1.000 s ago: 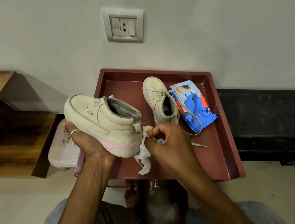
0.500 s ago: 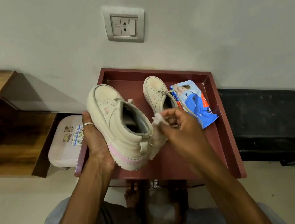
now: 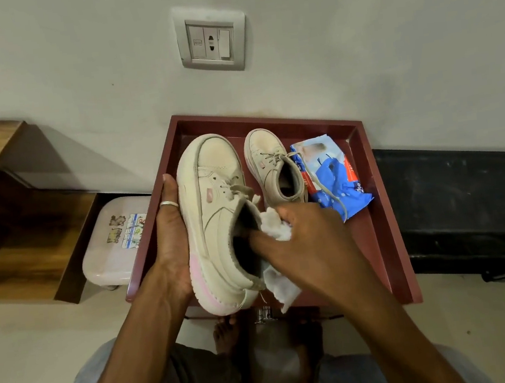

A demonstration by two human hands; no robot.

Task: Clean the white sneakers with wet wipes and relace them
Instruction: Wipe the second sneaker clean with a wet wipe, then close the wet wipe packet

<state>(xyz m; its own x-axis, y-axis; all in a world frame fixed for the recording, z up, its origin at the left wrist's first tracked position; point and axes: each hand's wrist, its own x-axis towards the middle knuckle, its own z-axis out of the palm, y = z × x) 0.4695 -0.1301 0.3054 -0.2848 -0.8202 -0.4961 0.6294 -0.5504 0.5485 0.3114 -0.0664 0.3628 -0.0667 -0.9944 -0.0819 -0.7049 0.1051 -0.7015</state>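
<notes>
Fingers [image 3: 290,215] of right hand [image 3: 310,244] pinching wet wipe [image 3: 276,228] at held sneaker [image 3: 216,214] collar, left hand [image 3: 172,241] gripping sole. Cleaning step; firm rub likely next.

held sneaker [image 3: 216,214]: off-white with a pink patch on the heel sole, toe pointing away, gripped along its sole by the left hand [image 3: 172,241] above the tray [image 3: 388,238].
second sneaker [image 3: 268,164]: upright on the tray, toe away, its loose lace [image 3: 329,188] trailing over the wipes pack.
wipe [image 3: 275,226]: white, crumpled in the right hand [image 3: 307,241], against the held sneaker's collar.
wipes pack [image 3: 338,181]: blue and white, flat, just right of the second sneaker.
</notes>
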